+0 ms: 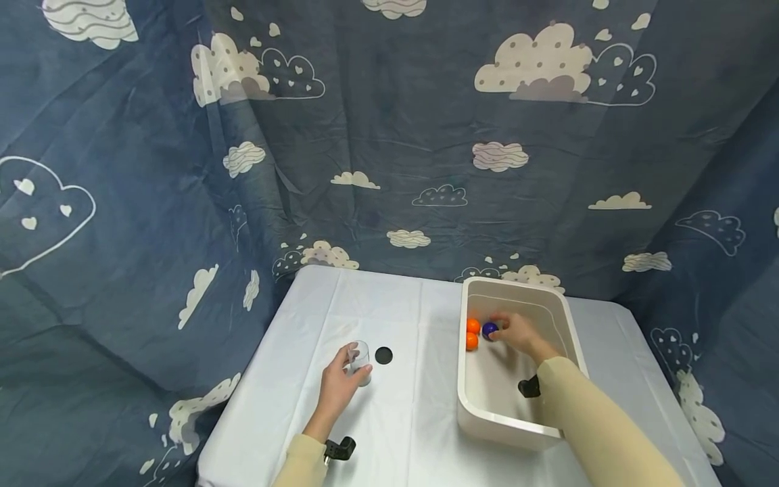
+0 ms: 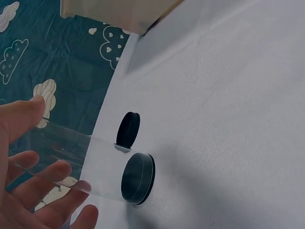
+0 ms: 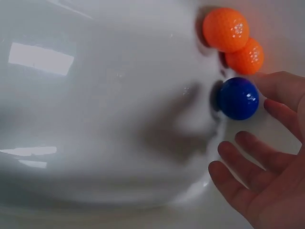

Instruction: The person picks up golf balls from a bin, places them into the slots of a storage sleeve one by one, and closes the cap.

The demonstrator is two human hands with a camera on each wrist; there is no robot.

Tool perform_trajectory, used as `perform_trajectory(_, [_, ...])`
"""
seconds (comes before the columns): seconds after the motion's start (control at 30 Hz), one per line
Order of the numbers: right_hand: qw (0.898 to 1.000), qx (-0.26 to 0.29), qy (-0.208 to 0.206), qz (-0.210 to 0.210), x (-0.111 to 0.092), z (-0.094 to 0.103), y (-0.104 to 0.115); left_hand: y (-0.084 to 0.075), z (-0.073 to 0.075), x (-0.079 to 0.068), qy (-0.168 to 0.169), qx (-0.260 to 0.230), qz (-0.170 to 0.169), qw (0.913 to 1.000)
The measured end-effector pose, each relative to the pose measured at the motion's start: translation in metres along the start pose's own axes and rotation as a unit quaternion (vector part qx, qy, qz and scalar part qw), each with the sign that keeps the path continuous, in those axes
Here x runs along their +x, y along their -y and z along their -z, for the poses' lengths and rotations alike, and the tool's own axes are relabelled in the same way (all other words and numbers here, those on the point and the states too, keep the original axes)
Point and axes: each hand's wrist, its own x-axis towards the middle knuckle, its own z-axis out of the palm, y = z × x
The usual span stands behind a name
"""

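My left hand holds a clear plastic cylinder, fingers and thumb curled around its upper part. A dark round base closes the cylinder's lower end. Next to it on the table lies a flat black disc. My right hand reaches down inside the white bin, with spread, slightly bent fingers close to a blue golf ball. In the right wrist view a small gap shows between fingertips and ball. Two orange golf balls touch each other beside the blue one, near the bin's wall.
A white cloth covers the table. The bin stands on its right half, with tall walls around my right forearm. Behind and at both sides hangs a dark blue curtain with cloud prints. Each wrist wears a small black camera.
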Motion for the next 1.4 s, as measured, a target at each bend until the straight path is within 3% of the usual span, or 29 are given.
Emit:
perform_trajectory(0.3, [0.999, 0.020, 0.011, -0.031, 0.009, -0.006, -0.018, 0.008, 0.000, 0.002, 0.006, -0.007, -0.024, 0.9997])
perform_trajectory(0.53, [0.998, 0.041, 0.021, -0.039, 0.014, -0.009, -0.020, 0.013, 0.000, 0.004, 0.011, -0.015, 0.006, 0.9998])
perform_trajectory(0.9, [0.993, 0.087, 0.031, -0.071, 0.009, -0.022, -0.024, 0.016, 0.003, 0.004, 0.024, -0.039, 0.005, 0.9989])
perform_trajectory(1.23, [0.996, 0.071, 0.034, -0.052, 0.008, -0.018, -0.024, 0.018, 0.003, 0.003, 0.028, -0.042, 0.019, 0.9985])
perform_trajectory(1.4, [0.996, 0.051, 0.046, -0.052, 0.011, -0.009, -0.015, 0.017, 0.003, 0.003, 0.013, -0.048, 0.014, 0.9987])
